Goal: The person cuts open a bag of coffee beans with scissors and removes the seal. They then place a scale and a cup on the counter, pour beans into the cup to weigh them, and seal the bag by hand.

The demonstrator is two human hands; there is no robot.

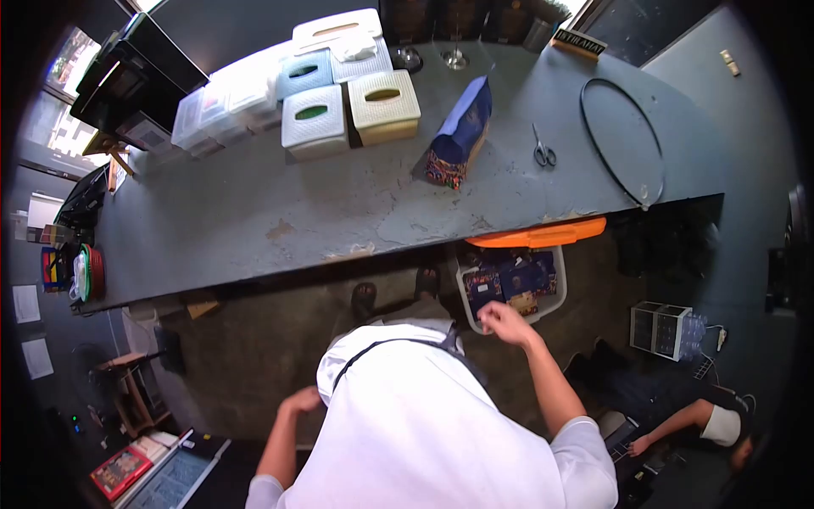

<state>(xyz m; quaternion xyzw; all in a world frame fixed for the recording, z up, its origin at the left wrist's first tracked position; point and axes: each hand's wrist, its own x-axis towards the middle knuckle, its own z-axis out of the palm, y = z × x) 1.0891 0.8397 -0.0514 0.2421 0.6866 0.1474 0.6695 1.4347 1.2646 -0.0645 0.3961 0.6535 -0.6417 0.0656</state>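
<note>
My right hand (504,323) hangs over the near rim of a pale plastic bin (557,293), its fingers curled and nothing visible in them. Inside the bin lie dark blue packets (526,278) with colourful patterned ends. My left hand (301,399) is low beside my white shirt (398,399); its fingers are partly hidden. On the grey table (254,195) stands a dark blue pouch (463,123) with a multicoloured patterned bottom. A pair of scissors (543,151) lies to its right. An orange lid (543,233) sticks out at the table's edge above the bin.
White and cream tissue boxes (384,106) and clear plastic containers (216,110) stand at the table's back left. A black hoop-like band (623,140) lies on the right. Another person's arm (678,424) shows at lower right, near a white-framed rack (660,329).
</note>
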